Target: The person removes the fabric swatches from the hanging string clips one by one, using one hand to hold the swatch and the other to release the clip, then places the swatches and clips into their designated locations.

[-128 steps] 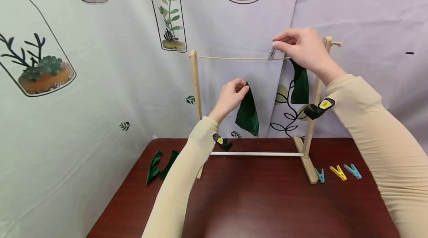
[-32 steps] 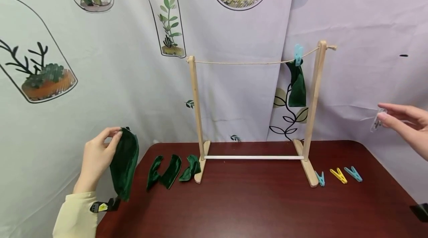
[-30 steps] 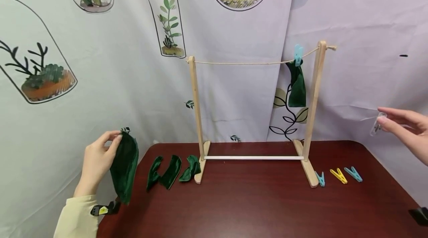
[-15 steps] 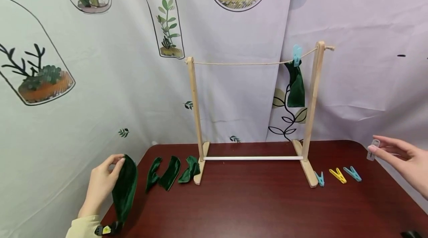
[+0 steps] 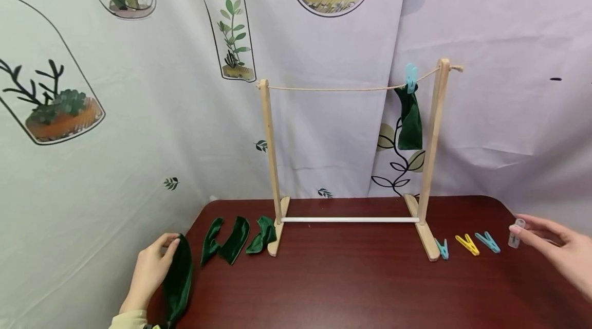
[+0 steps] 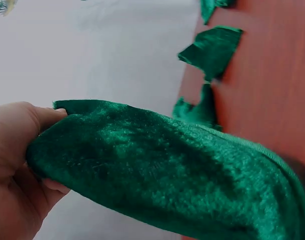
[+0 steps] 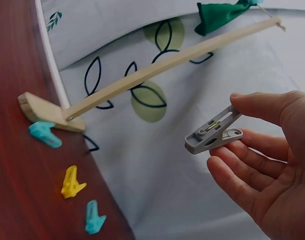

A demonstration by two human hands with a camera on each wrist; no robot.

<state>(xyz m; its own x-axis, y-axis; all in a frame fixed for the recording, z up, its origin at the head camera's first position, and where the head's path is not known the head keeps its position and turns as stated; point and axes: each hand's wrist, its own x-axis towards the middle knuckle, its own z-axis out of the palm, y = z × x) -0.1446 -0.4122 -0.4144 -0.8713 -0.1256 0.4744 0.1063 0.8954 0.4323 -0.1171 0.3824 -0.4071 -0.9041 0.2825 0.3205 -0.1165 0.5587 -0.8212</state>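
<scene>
At the table's left edge my left hand [image 5: 152, 270] pinches the top of a green velvet cloth piece [image 5: 178, 280], which hangs down from the fingers. The left wrist view shows that green cloth [image 6: 157, 170] stretching away from the thumb. Over on the far right, my right hand [image 5: 555, 244] holds a clear grey clothespin [image 5: 515, 234] between thumb and fingers. Up close in the right wrist view, the clothespin [image 7: 212, 131] has a metal spring. A light blue clothespin [image 5: 411, 78] fixes another green cloth [image 5: 409, 121] to the rope [image 5: 330, 89].
A wooden rack [image 5: 432, 149] with a white lower bar [image 5: 349, 219] stands on the dark red table [image 5: 351, 277]. Several green cloths [image 5: 234, 240] lie by its left foot. Two blue clothespins [image 5: 487, 241] and a yellow clothespin [image 5: 467, 244] lie right of it. A printed curtain hangs behind.
Both hands have come away from the rope and spread to opposite sides, then lowered towards the table. The left still pinches the green cloth; the right still holds the grey clothespin.
</scene>
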